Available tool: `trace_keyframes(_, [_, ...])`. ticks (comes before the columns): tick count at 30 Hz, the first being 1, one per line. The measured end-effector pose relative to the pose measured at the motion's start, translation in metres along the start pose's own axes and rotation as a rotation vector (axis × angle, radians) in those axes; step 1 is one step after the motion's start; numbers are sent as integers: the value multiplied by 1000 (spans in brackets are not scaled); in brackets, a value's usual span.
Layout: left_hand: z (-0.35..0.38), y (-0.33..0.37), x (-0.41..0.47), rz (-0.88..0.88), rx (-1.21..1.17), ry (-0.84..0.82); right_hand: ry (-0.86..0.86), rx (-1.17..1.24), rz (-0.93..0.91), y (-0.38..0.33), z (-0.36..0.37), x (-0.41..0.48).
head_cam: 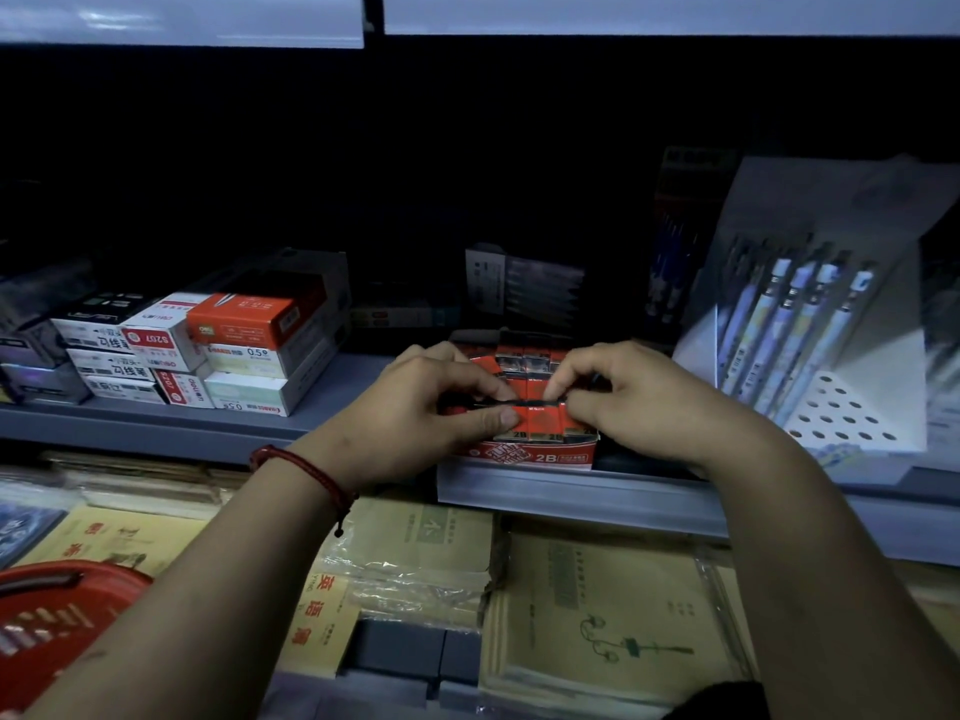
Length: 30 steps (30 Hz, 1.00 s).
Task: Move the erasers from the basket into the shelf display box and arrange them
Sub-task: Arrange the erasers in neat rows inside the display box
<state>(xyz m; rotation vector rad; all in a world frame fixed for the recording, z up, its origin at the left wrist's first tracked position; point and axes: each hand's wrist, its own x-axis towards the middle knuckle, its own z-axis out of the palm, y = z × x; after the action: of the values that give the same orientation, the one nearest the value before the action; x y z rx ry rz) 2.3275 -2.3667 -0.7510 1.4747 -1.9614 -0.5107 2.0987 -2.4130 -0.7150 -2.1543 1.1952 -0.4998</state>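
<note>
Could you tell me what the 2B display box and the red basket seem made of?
2B display box: probably printed cardboard, matte; thin front wall with print. Red basket: likely moulded plastic, slightly glossy; slotted wall, sheen on rim.

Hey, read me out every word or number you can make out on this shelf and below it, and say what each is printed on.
"2B": front of the red display box, and on the erasers in it.
"0.5": white box in the left stack.
"S207", upside down: red-and-white box.
"英语簿": yellow exercise book below the shelf.
All other print is too small, dark or blurred to read.
</note>
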Motion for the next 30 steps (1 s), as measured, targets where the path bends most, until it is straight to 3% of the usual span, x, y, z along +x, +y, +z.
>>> trace_keyframes(9, [-5, 4, 0, -19, -103, -15, 22, -21, -39, 1, -1, 1])
trace_keyframes(14, [-6, 1, 6, -73, 68, 222, 74, 30, -38, 2, -1, 2])
trace_keyframes(16, [-6, 0, 8, -85, 120, 178, 125, 40, -40, 3, 1, 5])
trace_keyframes(19, [-5, 1, 9, -140, -4, 102, 212, 57, -45, 5, 5, 11])
trace_keyframes(25, [-4, 2, 10, -210, -159, 126, 384, 130, -26, 7, 10, 20])
trace_keyframes(30, [-25, -5, 2, -200, -297, -35, 441, 109, 19, 10, 11, 22])
